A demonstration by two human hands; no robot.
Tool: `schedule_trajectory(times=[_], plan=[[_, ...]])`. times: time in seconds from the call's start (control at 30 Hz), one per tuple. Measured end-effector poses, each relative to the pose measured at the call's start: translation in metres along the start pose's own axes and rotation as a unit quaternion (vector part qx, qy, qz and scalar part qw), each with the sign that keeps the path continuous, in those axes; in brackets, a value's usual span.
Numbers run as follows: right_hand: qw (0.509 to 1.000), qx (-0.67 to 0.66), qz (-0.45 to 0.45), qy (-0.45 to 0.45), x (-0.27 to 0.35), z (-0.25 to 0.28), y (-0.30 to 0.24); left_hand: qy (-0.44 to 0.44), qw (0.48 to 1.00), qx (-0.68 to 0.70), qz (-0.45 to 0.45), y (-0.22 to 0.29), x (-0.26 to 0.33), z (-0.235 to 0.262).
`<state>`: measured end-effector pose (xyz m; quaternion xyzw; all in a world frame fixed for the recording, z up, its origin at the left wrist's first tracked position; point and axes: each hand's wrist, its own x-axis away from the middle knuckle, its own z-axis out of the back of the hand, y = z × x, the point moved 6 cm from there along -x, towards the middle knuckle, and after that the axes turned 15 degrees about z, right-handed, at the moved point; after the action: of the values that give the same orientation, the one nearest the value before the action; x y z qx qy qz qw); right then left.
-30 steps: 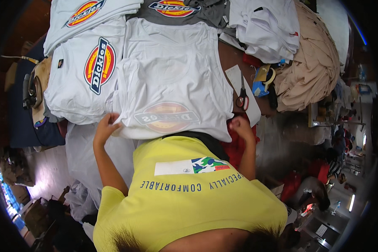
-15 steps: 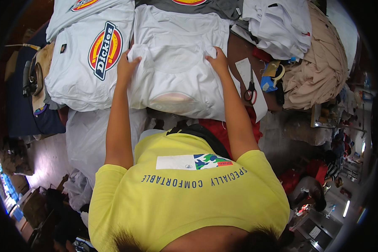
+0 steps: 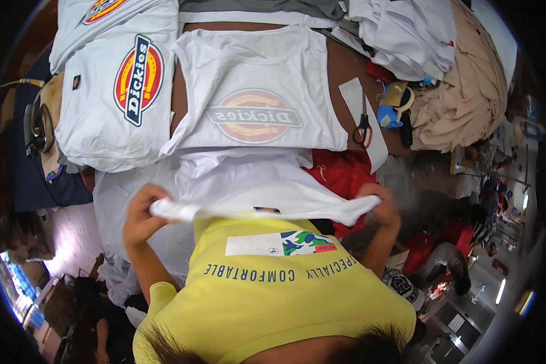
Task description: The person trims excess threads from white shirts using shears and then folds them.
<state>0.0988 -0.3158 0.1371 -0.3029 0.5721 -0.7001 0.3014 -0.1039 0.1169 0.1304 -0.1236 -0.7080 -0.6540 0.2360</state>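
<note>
A white T-shirt (image 3: pixel 253 73) lies on the brown table with a red and yellow print showing reversed through its cloth. Its near part hangs over the front edge toward my body. My left hand (image 3: pixel 144 209) is closed on one corner of that raised cloth, and my right hand (image 3: pixel 379 209) pinches the opposite corner. Between them the edge is stretched almost straight, with a small dark label near its middle. Both hands are somewhat blurred. Left of this shirt sits a stack of folded white T-shirts (image 3: pixel 82 124) with an oval print.
Scissors (image 3: pixel 363 130) with red and black handles rest on a white paper strip (image 3: pixel 376 148) to the right. Beyond are tape rolls (image 3: pixel 400 104), white garments (image 3: pixel 403 39) and a beige cloth heap (image 3: pixel 464 103). An iron (image 3: pixel 39 128) stands far left. Red cloth (image 3: pixel 346 173) hangs below the table edge.
Both hands have drawn the shirt's edge from above the table down toward my body and wider apart. The reversed print now lies flat in view on the table.
</note>
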Motion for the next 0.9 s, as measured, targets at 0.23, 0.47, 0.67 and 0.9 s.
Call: schedule_trajectory(times=[0.23,0.47,0.67,0.9], plan=[[0.951,-0.101,0.206,0.206,-0.098,0.076,-0.056,0.212,0.933,-0.163,-0.24,0.131,-0.052,0.049],[0.96,0.086,0.059,0.262,-0.282,0.089,0.086,0.425,0.8,-0.354,-0.231,0.094,-0.289,0.092],[0.928,0.234,0.07,0.28,-0.174,0.079,0.088,0.198,0.917,-0.307,-0.161,0.088,-0.333,-0.071],[0.945,0.224,-0.041,0.235,-0.072,0.039,0.119,-0.037,0.971,-0.173,0.163,0.065,-0.445,-0.15]])
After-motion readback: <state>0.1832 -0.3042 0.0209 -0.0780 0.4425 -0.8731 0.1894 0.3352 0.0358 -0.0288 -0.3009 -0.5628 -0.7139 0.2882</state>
